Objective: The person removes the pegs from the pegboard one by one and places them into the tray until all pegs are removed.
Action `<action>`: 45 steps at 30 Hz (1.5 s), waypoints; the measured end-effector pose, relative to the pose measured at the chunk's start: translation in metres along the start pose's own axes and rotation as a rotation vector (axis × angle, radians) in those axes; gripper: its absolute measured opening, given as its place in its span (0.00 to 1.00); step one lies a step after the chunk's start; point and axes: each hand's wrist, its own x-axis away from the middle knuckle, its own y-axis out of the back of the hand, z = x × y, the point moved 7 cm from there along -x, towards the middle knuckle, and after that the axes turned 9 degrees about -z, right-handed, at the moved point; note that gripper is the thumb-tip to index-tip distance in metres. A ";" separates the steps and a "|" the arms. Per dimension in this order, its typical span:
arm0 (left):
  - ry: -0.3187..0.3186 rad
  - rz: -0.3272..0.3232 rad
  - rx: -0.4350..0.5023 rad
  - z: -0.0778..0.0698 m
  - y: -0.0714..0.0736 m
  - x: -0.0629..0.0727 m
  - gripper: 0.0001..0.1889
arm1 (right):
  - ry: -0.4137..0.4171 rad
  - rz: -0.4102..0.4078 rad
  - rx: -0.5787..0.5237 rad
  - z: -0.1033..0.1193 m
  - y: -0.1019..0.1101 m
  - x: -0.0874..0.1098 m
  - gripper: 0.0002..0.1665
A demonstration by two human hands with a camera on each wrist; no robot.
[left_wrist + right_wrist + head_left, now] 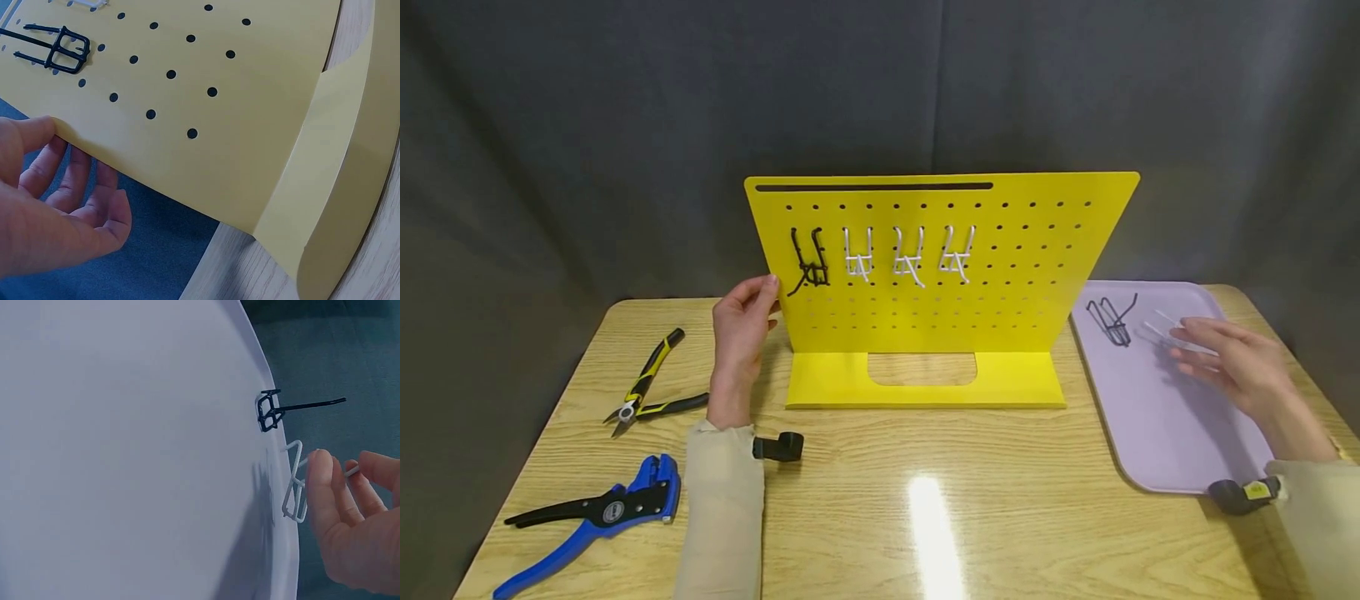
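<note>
My left hand [741, 321] grips the left edge of a yellow pegboard [1037, 333], thumb at the front and fingers curled behind it, as the left wrist view shows. On the board hang a black wire hook [814, 273] at the left and three white hooks in a row to its right, the nearest white hook [859, 260] beside it. Over the lilac tray [1172, 442] my right hand [1240, 358] pinches another white wire hook [291, 481], its frame pointing away from the fingertips. A second black hook [269, 419] lies near the tray's far end.
Yellow-and-black cutting pliers [627, 412] lie with handles spread at the left of the wooden table [850, 517]. Closer to the front left is a blue-and-black wire stripper [613, 511]. A dark curtain [625, 150] hangs behind the table.
</note>
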 end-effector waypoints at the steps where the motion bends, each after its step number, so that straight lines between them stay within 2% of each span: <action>1: 0.001 0.000 0.002 0.000 0.000 0.000 0.18 | -0.007 -0.001 0.004 0.000 0.000 -0.001 0.15; 7: 0.005 0.002 0.013 0.000 0.000 -0.001 0.17 | -0.043 -0.001 0.021 0.000 -0.001 -0.009 0.15; 15: 0.006 0.001 0.011 0.000 -0.001 -0.001 0.17 | -0.073 -0.018 0.101 0.003 -0.006 -0.017 0.14; 20: -0.006 0.014 0.011 0.001 -0.001 -0.001 0.17 | -0.089 -0.017 0.086 0.003 -0.010 -0.024 0.15; 28: -0.011 0.010 0.010 0.001 -0.001 -0.001 0.17 | -0.123 0.034 0.039 0.002 -0.013 -0.030 0.18; 34: -0.015 0.014 0.020 0.000 -0.001 -0.001 0.16 | -0.117 0.069 0.007 0.002 -0.012 -0.031 0.16; 38: -0.014 0.015 0.023 0.000 -0.001 -0.001 0.16 | -0.120 0.080 0.045 0.002 -0.011 -0.032 0.14; 41: -0.014 0.015 0.024 0.000 -0.001 -0.001 0.16 | -0.119 0.075 0.081 0.003 -0.011 -0.033 0.08; 45: -0.007 0.020 0.023 0.001 -0.001 0.000 0.15 | -0.109 0.075 0.077 0.006 -0.012 -0.030 0.10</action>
